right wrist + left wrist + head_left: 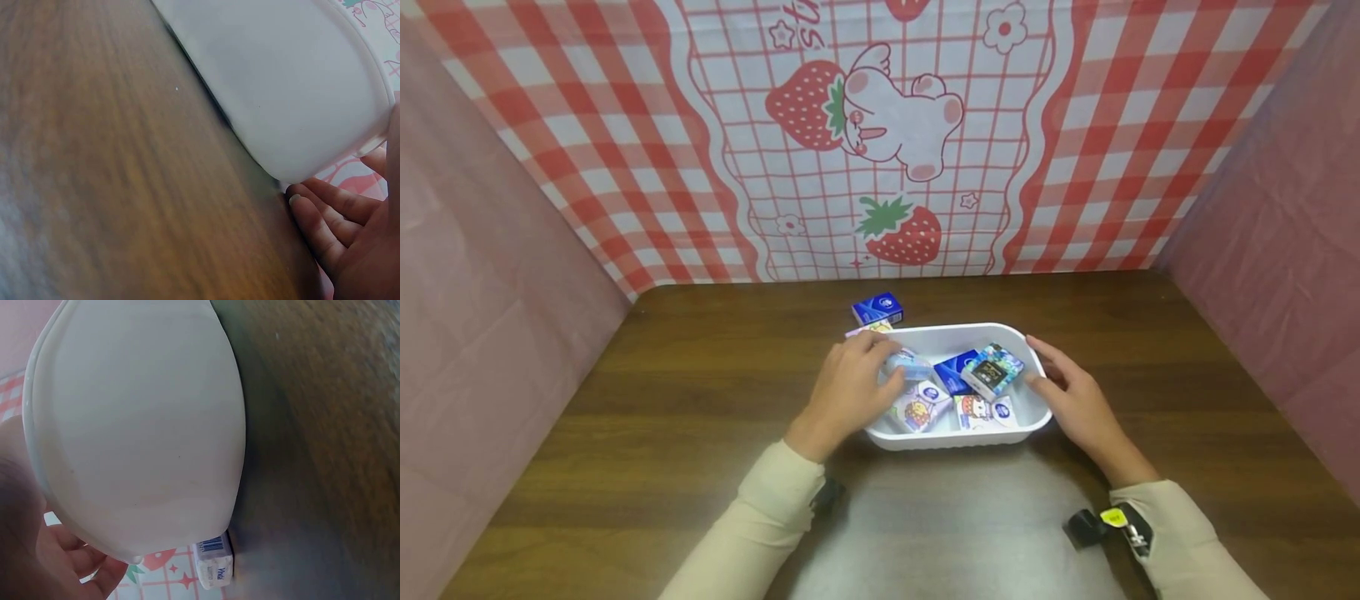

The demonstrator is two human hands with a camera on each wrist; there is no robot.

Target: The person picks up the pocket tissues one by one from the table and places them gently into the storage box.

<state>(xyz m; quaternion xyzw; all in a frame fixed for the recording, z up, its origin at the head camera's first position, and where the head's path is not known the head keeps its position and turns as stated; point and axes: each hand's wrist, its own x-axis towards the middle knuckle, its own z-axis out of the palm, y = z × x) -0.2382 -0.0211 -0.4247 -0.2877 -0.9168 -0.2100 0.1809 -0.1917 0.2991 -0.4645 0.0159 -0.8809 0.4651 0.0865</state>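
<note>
Both hands are at a white plastic basin (958, 443) on the table. My left hand (848, 379) holds its left end, thumb over the inside and fingers around the back corner of the rim. At the opposite end my right hand (1078, 408) grips the wall, with its thumb on the rim and fingers outside, low against the basin in the right wrist view. Inside lie small tissue packs: a light blue one (910, 364) beside the left thumb, a lilac one (920, 408), a dark blue one (951, 372), a teal-and-black one (994, 371) and a white one with a strawberry cartoon (983, 412).
Behind the basin's back left corner lies another dark blue tissue pack (877, 309). A lilac-and-yellow pack (880, 327) is partly hidden by the rim and left hand. The brown wooden table (647, 433) meets a red-checked strawberry cloth (887, 150) at the back, with pink curtains at the sides.
</note>
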